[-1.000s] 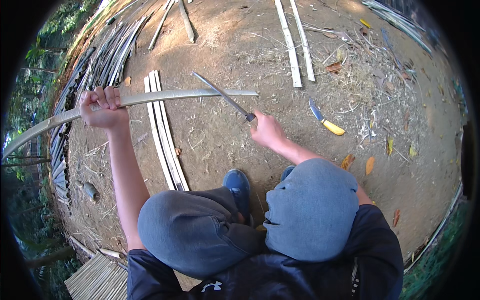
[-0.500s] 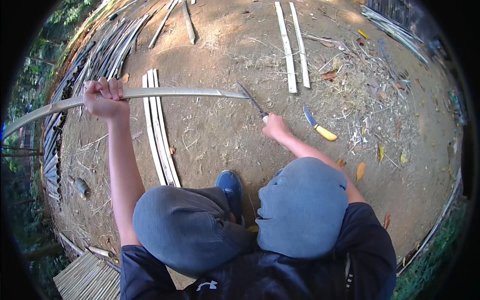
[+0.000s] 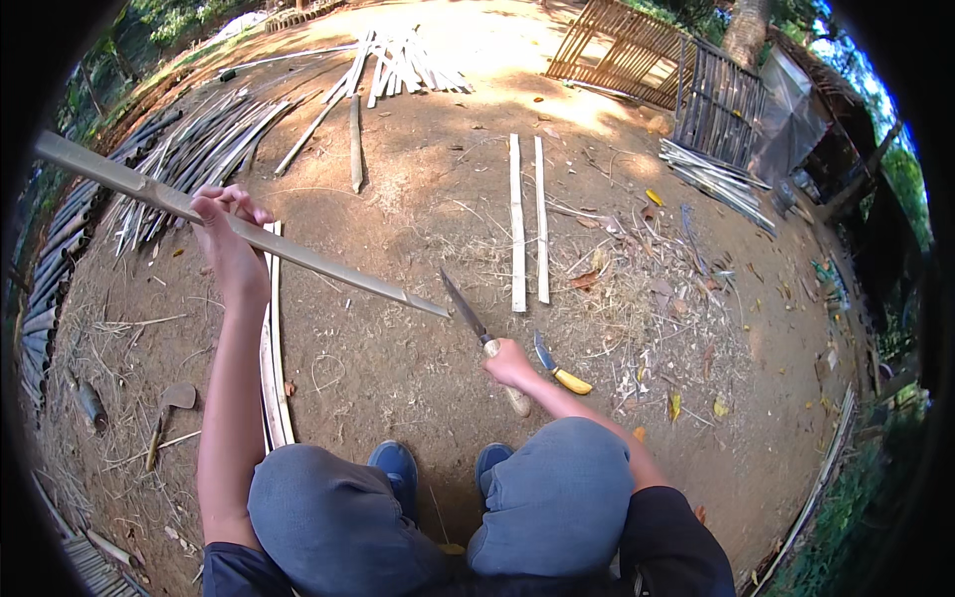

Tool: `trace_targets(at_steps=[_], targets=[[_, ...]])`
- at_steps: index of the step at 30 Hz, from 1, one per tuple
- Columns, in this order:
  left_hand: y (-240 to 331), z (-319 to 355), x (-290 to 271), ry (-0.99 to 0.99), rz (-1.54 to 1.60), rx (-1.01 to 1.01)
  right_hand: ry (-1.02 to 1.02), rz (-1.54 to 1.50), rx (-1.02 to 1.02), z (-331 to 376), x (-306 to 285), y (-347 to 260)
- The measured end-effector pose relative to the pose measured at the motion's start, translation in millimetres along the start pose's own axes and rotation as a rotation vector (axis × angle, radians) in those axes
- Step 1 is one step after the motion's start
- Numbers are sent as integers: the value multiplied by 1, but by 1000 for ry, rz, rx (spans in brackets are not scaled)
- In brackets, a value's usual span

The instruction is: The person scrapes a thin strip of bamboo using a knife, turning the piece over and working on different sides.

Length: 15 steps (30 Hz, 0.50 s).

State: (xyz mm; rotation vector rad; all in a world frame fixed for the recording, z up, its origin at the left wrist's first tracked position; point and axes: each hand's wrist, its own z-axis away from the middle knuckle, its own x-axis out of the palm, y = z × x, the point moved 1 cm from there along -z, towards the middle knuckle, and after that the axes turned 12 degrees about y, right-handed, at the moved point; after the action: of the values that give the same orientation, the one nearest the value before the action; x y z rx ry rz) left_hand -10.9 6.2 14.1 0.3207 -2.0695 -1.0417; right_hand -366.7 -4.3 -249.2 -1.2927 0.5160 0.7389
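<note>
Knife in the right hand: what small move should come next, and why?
Probably ease the right hand slightly leftward, bringing the knife blade to the nearby end of the bamboo strip: in this view the blade appears just right of that end, with bare ground showing between, while the left hand holds the strip farther along.

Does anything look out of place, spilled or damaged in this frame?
Mildly odd: a yellow-handled knife lies bare-bladed on the ground, just beyond the right hand, which grips another knife; it might get stepped on. Nothing looks clearly broken.
</note>
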Motion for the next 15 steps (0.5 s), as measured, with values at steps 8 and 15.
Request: trace_targets(at_steps=[8, 15], targets=[[2, 19, 8, -25, -10, -101, -300, -131, 17, 2, -50, -95], [0, 33, 23, 175, 54, -84, 35, 56, -197, 12, -5, -62]])
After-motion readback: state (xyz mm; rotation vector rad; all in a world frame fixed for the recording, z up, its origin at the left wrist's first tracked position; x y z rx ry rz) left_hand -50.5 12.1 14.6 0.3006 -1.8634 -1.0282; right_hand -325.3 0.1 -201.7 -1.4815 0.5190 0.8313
